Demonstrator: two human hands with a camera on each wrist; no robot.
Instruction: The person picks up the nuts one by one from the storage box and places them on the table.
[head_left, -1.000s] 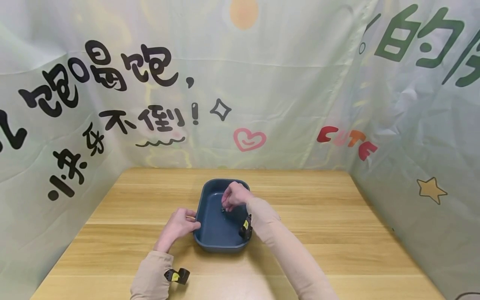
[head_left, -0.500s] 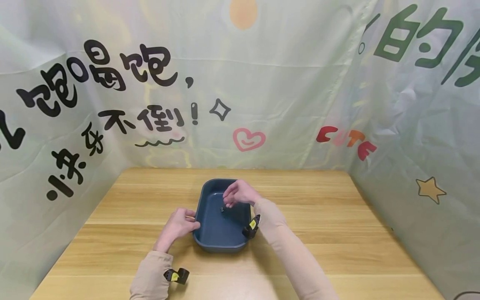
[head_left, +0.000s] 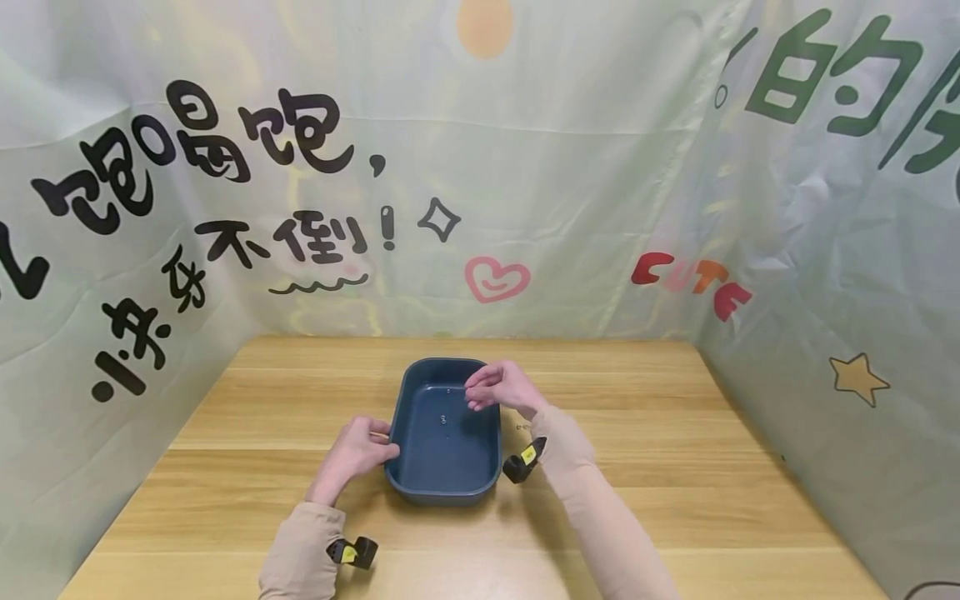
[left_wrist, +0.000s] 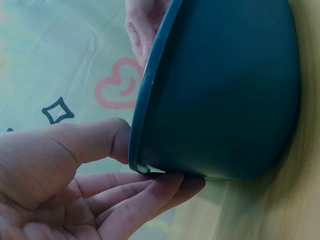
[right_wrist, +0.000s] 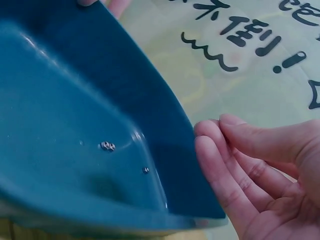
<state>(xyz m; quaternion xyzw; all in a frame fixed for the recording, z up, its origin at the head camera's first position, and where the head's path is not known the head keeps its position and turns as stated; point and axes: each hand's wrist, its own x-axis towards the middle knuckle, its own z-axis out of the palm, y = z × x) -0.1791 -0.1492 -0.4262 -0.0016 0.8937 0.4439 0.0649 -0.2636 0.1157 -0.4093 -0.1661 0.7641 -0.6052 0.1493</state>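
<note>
The blue rectangular basin (head_left: 442,467) stands on the table. At its left rim my left hand (head_left: 358,448) grips the wall, thumb on the rim and fingers outside, as the left wrist view shows. Small silver metal balls (right_wrist: 107,146) lie clustered on the basin floor, with a single ball (right_wrist: 145,170) near the far end wall. My right hand (head_left: 504,388) is over the right rim, thumb and index fingertips pressed together. In the right wrist view a dark sliver shows between those fingertips; they pinch a tiny piece, mostly hidden.
Several tiny pieces (head_left: 522,427) lie on the wooden table (head_left: 660,467) right of the basin, near the right wrist camera (head_left: 523,460). Another camera (head_left: 352,552) is on the left wrist. Printed cloth (head_left: 585,208) hangs behind the table and along both sides.
My right hand has moved right from above the basin's middle to its right rim, uncovering the single ball and the pieces on the table. The left hand and basin have stayed put.
</note>
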